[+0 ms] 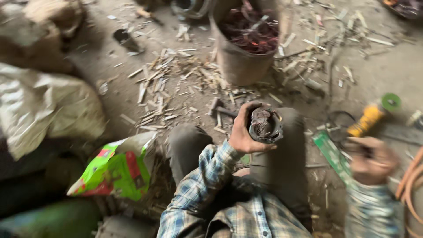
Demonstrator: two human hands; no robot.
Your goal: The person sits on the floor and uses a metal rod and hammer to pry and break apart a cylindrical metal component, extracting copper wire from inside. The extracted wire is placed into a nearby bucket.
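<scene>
A bucket (241, 61) of reddish scrap, wood chips (176, 79), a green bag (115, 169), a yellow grinder (368, 119)

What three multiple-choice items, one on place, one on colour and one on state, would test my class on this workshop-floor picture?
1. Where does the sack of reddish scrap stand?
A. on the floor beyond the knees
B. on the lap
C. on a shelf

2. What colour is the body of the power tool on the floor?
A. blue
B. yellow
C. white

3. What is the left hand doing?
A. lying flat and empty
B. gripping a dark round part
C. pointing

Answers: 1 A, it sits upright among wood chips; 2 B, yellow with a green disc; 3 B, fingers wrap the part; the right hand is blurred.
</scene>
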